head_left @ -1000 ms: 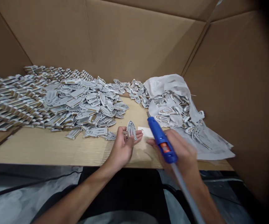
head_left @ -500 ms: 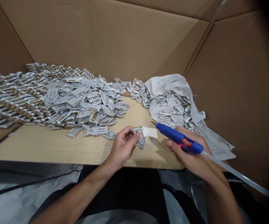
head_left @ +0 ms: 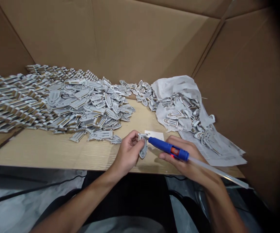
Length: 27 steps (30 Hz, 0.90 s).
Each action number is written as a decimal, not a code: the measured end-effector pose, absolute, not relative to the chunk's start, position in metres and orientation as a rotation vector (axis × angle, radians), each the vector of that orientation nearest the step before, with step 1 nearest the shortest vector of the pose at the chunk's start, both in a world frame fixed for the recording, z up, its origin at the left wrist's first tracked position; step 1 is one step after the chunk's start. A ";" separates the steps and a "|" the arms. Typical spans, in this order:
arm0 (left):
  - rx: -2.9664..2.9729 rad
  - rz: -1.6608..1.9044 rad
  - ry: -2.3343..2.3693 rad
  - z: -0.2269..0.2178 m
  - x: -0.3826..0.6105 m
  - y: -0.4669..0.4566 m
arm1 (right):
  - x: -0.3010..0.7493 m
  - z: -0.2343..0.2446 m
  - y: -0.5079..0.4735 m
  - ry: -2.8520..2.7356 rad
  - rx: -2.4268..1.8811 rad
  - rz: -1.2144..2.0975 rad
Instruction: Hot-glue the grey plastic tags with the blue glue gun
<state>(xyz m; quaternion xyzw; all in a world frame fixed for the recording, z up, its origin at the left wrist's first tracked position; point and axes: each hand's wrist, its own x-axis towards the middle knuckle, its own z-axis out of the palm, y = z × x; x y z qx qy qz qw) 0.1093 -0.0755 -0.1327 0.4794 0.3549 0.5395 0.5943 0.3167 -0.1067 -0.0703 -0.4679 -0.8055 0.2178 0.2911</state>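
Observation:
My left hand [head_left: 127,152] pinches a grey, flat, clip-shaped piece [head_left: 143,151] by its upper end. My right hand [head_left: 178,158] grips a blue pen-style hot glue gun [head_left: 169,149] with a red light glowing near its orange window. A long translucent glue stick [head_left: 215,170] runs from its rear toward the lower right. The gun's nozzle is at the top of the grey piece, touching it or very nearly so. A small white card [head_left: 154,135] lies on the board just behind the piece, partly hidden by it and the gun.
A large heap of grey-and-brown clip pieces [head_left: 81,106] covers the left of the light wooden board [head_left: 57,150]. More pieces lie on crumpled white wrapping [head_left: 178,92] at the right. Cardboard walls [head_left: 106,38] rise behind and beside the board.
The glue gun has swung from pointing up and left to lying nearly level, its nozzle now at the grey piece. My left hand has turned the piece and moved little.

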 end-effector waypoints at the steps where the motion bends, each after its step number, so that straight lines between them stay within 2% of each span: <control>1: 1.121 1.255 0.828 -0.132 0.109 -0.076 | 0.316 -0.071 -0.107 -2.147 -1.253 0.591; 27: 1.175 1.291 0.873 -0.131 0.109 -0.076 | 0.314 -0.086 -0.105 -2.216 -1.273 0.365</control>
